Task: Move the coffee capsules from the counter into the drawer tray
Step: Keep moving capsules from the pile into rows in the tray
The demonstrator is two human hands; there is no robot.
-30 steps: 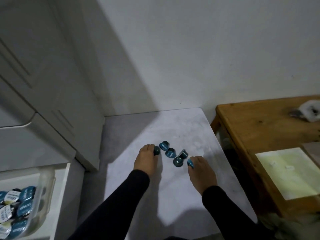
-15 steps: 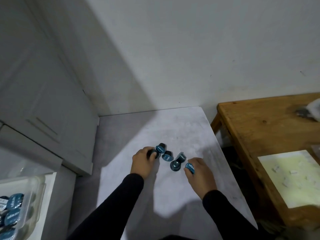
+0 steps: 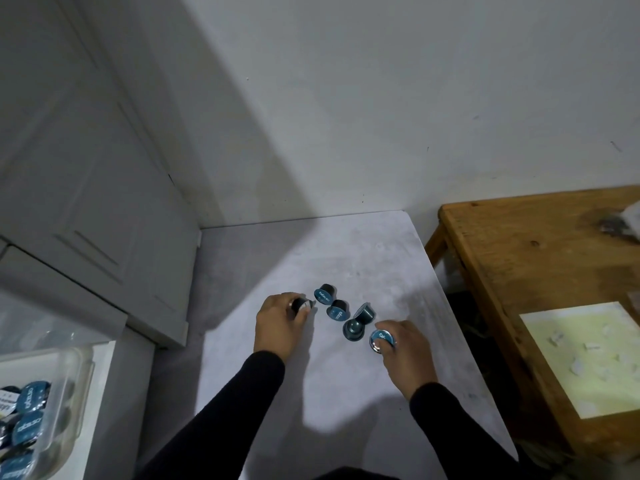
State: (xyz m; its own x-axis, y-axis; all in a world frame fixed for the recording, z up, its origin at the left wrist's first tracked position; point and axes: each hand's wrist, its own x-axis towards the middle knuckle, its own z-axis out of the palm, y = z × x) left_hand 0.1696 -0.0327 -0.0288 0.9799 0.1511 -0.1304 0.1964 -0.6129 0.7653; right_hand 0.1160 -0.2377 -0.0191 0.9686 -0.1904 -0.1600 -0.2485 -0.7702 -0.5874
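Note:
Several small teal coffee capsules lie on the grey counter. My left hand grips one dark capsule at its fingertips. My right hand pinches another capsule, its blue lid facing up. Between the hands lie a capsule on its side, a second one, a tilted one and one standing upside down. At the lower left a clear drawer tray holds several capsules with blue lids.
White cabinet doors rise at the left beside the counter. A wooden table stands to the right across a narrow gap, with a pale yellow sheet on it. A white wall backs the counter.
Both hands have closed on a capsule each and lifted them slightly off the counter. The view has shifted a little to the right, so less of the tray shows.

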